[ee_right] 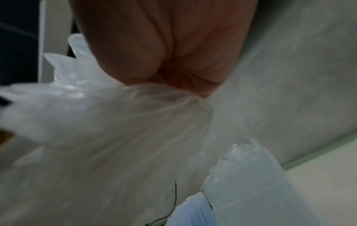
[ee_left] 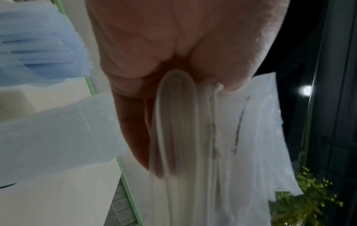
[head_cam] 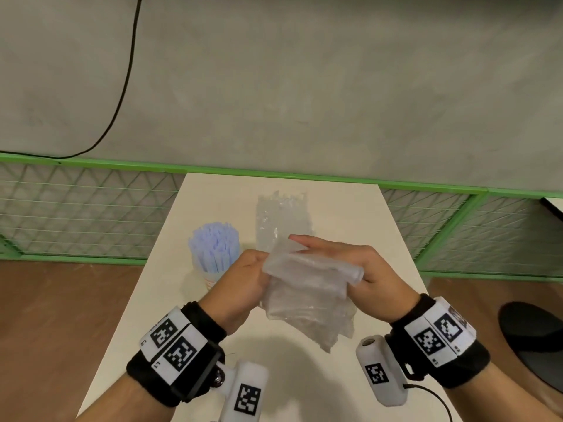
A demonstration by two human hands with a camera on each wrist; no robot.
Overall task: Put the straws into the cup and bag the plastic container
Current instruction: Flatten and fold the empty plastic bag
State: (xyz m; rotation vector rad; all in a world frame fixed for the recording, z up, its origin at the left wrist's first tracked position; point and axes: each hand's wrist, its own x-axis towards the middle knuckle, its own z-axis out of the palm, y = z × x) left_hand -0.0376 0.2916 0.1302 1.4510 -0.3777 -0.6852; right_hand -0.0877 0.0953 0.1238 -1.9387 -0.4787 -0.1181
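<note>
Both hands hold a clear plastic bag (head_cam: 304, 296) above the middle of the white table (head_cam: 380, 239). My left hand (head_cam: 248, 274) pinches its left edge, and the bag (ee_left: 193, 137) hangs in folds from the fingers. My right hand (head_cam: 341, 260) grips the bag's right side, with film (ee_right: 96, 122) gathered between thumb and fingers. Blue straws (head_cam: 214, 242) stand bunched in a cup (head_cam: 211, 278) left of my left hand. The clear, crinkled plastic container (head_cam: 281, 214) lies flat beyond the hands, untouched. It also shows as container (ee_left: 58, 130) and container (ee_right: 247, 183).
A green mesh fence (head_cam: 91, 214) runs behind the table below a grey wall. A black round seat (head_cam: 533, 339) stands at the right. A thin black cable (head_cam: 438, 400) trails by my right wrist. Bare tabletop lies near the front edge.
</note>
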